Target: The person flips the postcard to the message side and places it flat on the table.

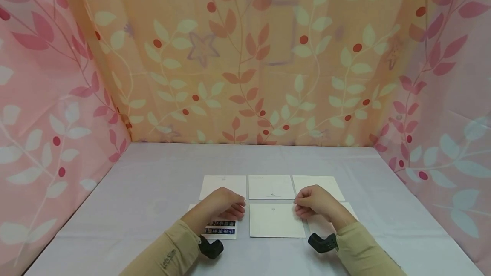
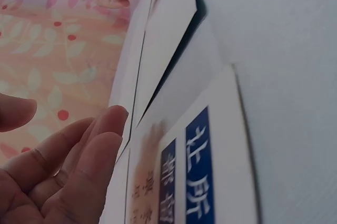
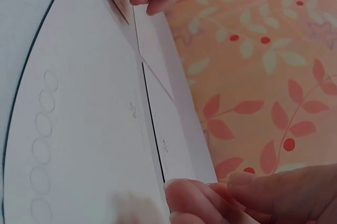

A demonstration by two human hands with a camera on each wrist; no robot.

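My left hand point(image 1: 224, 203) hovers over the front-left card point(image 1: 220, 232), its fingers loosely bent with nothing between them. White characters on dark blue strips show on that card, larger in the left wrist view point(image 2: 197, 166). On the other side, my right hand point(image 1: 316, 202) is above the inner edge of the front-right card point(image 1: 321, 227), partly covering it. Its thumb lies close to its loosely curled fingers, and no held thing shows. Between the hands lies the plain front-middle envelope-like card point(image 1: 277, 221); a row of faint ovals marks a pale sheet point(image 3: 95, 129) in the right wrist view.
Behind the hands lie a back-left card point(image 1: 218, 183), a back-middle card point(image 1: 270, 187) and a back-right card point(image 1: 323, 182), edges nearly meeting. A white cloth point(image 1: 153, 191) covers the table. Leaf-patterned curtains point(image 1: 245, 54) enclose the back and both sides.
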